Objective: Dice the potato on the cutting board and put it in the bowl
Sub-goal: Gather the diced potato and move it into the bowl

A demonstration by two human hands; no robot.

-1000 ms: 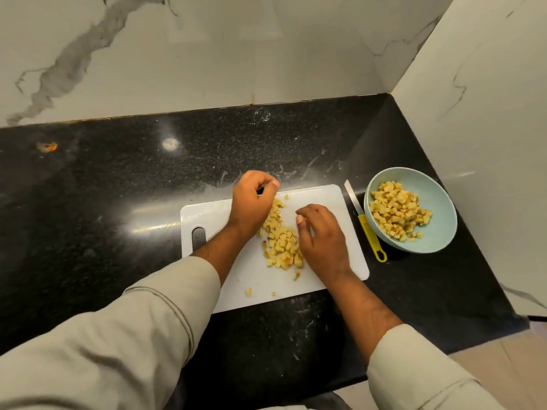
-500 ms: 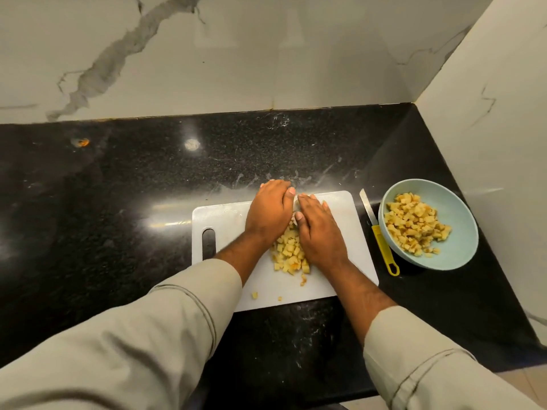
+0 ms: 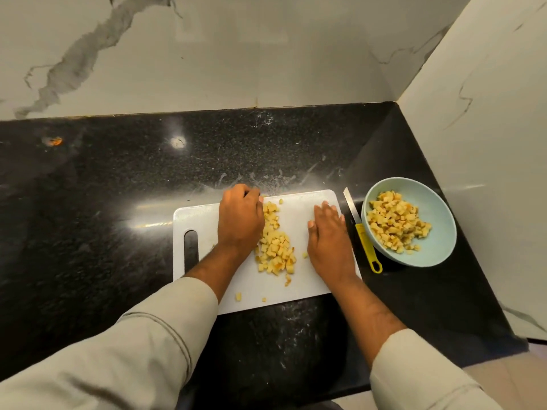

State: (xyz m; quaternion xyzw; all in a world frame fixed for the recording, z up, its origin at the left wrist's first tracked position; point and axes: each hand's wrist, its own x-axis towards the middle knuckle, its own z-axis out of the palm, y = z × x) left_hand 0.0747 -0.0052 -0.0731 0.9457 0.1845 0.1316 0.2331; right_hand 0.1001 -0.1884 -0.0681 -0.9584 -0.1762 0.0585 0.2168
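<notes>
Potato (image 3: 275, 247) diced small, yellow, perhaps browning

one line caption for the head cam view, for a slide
Both hands, left and right, flank diced potato on the cutting board.

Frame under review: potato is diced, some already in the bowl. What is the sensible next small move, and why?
Probably close both hands around the pile of cubes: the left hand touches it, the right hand lies apart, and the knife is down beside the bowl.
</notes>
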